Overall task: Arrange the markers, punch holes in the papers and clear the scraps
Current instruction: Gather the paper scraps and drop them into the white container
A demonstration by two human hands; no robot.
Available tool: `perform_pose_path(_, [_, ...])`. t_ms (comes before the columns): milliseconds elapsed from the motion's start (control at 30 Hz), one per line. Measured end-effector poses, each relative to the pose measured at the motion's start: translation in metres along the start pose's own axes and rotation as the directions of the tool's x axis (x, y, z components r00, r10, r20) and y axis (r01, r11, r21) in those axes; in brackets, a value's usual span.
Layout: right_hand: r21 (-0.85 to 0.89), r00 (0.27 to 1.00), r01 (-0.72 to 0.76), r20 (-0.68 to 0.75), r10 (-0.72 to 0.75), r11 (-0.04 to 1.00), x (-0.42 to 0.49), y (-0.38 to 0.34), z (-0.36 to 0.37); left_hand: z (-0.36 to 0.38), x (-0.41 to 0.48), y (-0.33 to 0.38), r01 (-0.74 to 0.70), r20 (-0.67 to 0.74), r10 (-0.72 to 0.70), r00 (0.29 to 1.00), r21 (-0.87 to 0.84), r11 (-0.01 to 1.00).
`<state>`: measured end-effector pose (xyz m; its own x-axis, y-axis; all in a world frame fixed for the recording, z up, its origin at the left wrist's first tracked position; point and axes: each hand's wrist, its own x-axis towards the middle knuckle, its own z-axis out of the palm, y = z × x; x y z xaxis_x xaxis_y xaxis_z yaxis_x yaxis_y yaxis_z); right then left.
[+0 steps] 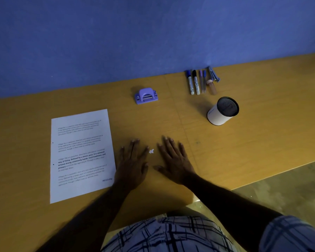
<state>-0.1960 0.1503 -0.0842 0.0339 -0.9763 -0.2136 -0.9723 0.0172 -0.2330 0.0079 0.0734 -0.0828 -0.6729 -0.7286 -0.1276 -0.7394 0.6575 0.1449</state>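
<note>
A small heap of white paper scraps [151, 151] lies on the yellow-brown desk [244, 146] between my two hands. My left hand [133, 164] rests flat on the desk just left of the scraps, fingers straight. My right hand [175, 160] lies flat just right of them, fingers spread. Neither hand holds anything. A printed sheet of paper [81, 153] lies to the left, its lower right corner beside my left wrist. The purple hole punch [146, 96] stands farther back. Several markers and pens [196, 82] lie side by side at the back right.
A white cylindrical holder with a dark mesh top [223, 111] stands right of centre. A small brownish bottle [212, 87] and a stapler-like tool [214, 74] lie beside the markers. A blue partition wall [116, 42] runs behind the desk. The desk's edge falls away at lower right.
</note>
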Motion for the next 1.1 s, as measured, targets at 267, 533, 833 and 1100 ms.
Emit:
perform_pose_path(267, [0.130, 0.998, 0.025, -0.054, -0.019, 0.991, 0.008, 0.001, -0.010, -0.002, 0.004, -0.007, -0.037, -0.015, 0.036, 0.999, -0.107, 0.994])
perform_pose_path(533, [0.224, 0.989, -0.010, -0.141, 0.042, 0.975, 0.035, -0.001, -0.013, -0.006, 0.019, -0.003, 0.084, -0.083, -0.108, 0.991, -0.252, 0.964])
perform_pose_path(833, [0.296, 0.963, -0.001, -0.256, 0.081, 0.955, 0.041, -0.008, -0.006, -0.007, 0.019, 0.007, 0.112, -0.219, -0.219, 0.951, -0.414, 0.903])
perform_pose_path(1100, [0.240, 0.976, 0.007, -0.211, 0.045, 0.971, 0.043, -0.013, -0.006, -0.003, 0.018, 0.009, 0.149, -0.196, -0.260, 0.945, -0.451, 0.880])
